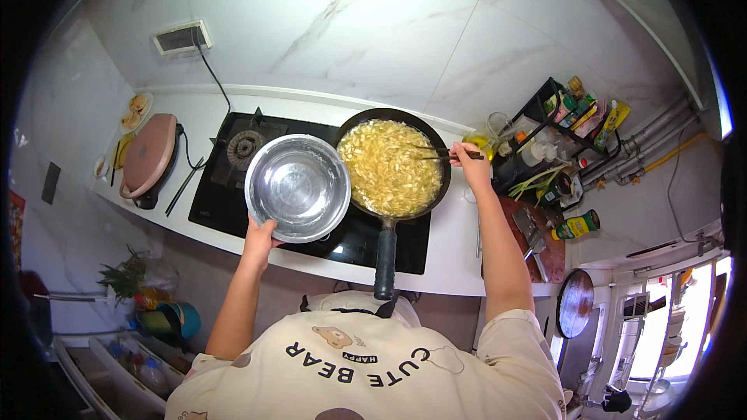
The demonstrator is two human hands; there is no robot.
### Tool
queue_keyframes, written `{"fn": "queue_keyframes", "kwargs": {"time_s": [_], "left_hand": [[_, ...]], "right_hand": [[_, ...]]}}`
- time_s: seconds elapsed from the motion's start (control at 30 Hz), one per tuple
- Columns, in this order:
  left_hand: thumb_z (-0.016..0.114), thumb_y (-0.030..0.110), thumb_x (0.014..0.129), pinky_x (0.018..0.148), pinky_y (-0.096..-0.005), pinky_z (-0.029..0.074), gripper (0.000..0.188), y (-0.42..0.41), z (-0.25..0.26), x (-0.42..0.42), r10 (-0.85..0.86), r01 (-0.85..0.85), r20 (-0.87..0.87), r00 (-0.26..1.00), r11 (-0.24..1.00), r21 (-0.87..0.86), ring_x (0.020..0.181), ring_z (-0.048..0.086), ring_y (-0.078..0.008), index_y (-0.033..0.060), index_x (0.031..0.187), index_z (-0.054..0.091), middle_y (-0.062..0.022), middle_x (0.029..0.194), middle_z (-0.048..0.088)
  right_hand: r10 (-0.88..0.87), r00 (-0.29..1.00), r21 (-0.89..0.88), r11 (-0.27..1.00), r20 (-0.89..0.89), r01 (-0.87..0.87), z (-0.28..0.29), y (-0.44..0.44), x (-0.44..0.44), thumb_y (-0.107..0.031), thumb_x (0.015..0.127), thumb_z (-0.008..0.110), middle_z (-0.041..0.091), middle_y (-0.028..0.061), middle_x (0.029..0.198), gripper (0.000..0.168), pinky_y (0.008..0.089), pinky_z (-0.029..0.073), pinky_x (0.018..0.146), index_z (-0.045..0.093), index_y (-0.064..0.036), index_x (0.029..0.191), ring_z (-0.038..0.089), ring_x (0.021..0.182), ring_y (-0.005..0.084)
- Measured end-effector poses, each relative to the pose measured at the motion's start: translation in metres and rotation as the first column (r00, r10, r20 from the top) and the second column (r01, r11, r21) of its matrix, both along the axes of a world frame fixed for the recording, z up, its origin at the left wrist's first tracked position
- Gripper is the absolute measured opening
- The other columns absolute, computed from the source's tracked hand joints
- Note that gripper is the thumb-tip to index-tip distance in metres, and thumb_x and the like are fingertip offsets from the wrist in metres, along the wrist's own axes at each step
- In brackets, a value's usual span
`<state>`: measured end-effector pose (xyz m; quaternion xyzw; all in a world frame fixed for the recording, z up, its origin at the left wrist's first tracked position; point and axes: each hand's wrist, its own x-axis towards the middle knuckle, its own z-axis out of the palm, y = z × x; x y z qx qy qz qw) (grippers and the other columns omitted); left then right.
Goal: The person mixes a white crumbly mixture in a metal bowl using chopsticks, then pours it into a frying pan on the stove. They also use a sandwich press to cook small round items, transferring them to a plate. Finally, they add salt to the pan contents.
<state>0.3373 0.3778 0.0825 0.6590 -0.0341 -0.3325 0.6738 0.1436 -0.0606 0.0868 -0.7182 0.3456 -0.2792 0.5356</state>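
My left hand (261, 240) grips the rim of a stainless steel bowl (297, 188), tilted over the black glass gas hob (201, 210); a thin wet residue coats its inside. Beside it, on the right side of the hob, sits a black frying pan (446, 178) filled with a yellowish liquid mixture with chopped pieces (390, 168). The pan's dark handle (385, 262) points towards me. Dark chopsticks (443, 154) are held in my right hand (467, 160), with their tips in the mixture near the pan's right side.
A pink electric griddle (153, 154), dark tongs or sticks (184, 186) and a plate of food (137, 112) stand left of the hob. On the right are a black condiment rack (540, 114), an oil jug (481, 143), green onions (537, 181) and a cleaver (525, 224) on a reddish cutting board (554, 256).
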Motion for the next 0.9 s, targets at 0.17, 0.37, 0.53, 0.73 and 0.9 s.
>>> {"fn": "queue_keyframes", "kwargs": {"time_s": [0.17,0.37,0.53,0.73,0.9], "left_hand": [[0.047,0.007,0.085,0.072,-0.0380,0.056,0.061,0.002,-0.005,0.001,0.022,-0.022,-0.013,1.000,1.000,0.002,0.102,0.059,-0.0239,0.0130,0.140,0.023,-0.0131,0.126,0.048],[0.046,0.007,0.085,0.072,-0.0382,0.058,0.062,0.012,-0.004,0.004,0.022,-0.022,0.024,0.999,1.000,-0.001,0.102,0.060,-0.0251,0.0132,0.142,0.020,-0.0136,0.126,0.047],[0.046,0.006,0.085,0.073,-0.0386,0.058,0.064,0.009,-0.004,0.007,0.010,-0.010,-0.001,1.000,1.000,-0.005,0.103,0.059,-0.0251,0.0138,0.142,0.019,-0.0139,0.127,0.047],[0.047,0.006,0.085,0.074,-0.0376,0.056,0.062,0.009,-0.001,0.003,0.043,-0.043,0.014,0.999,0.999,0.021,0.099,0.060,-0.0234,0.0133,0.141,0.022,-0.0123,0.125,0.049],[0.046,0.006,0.085,0.072,-0.0377,0.058,0.064,0.001,-0.003,0.008,-0.021,0.021,0.015,1.000,1.000,0.008,0.102,0.059,-0.0256,0.0137,0.142,0.018,-0.0150,0.129,0.045]], "right_hand": [[0.103,0.995,0.111,0.988,0.008,-0.103,-0.027,0.044,0.028,-0.020,0.093,0.058,0.066,0.0072,0.080,0.024,0.0237,0.052,0.063,0.064,0.002,0.087,0.065,0.068,0.0136],[-0.022,1.000,0.025,0.999,-0.003,0.022,-0.016,0.010,0.027,-0.024,0.091,0.061,0.066,0.0059,0.078,0.026,0.0230,0.050,0.060,0.065,0.001,0.087,0.063,0.064,0.0121],[0.103,0.976,0.215,0.966,0.193,-0.145,-0.027,0.050,0.047,-0.018,0.089,0.062,0.067,0.0077,0.081,0.019,0.0250,0.052,0.059,0.066,0.001,0.088,0.065,0.066,0.0147],[-0.154,0.983,-0.014,0.988,-0.105,0.153,0.027,0.006,-0.002,-0.027,0.092,0.057,0.066,0.0088,0.075,0.029,0.0257,0.051,0.052,0.064,0.000,0.086,0.062,0.055,0.0148],[-0.120,0.993,0.182,0.976,-0.011,0.119,-0.016,0.036,0.014,-0.032,0.092,0.057,0.064,0.0080,0.072,0.034,0.0260,0.050,0.050,0.062,0.001,0.083,0.062,0.053,0.0153]]}}
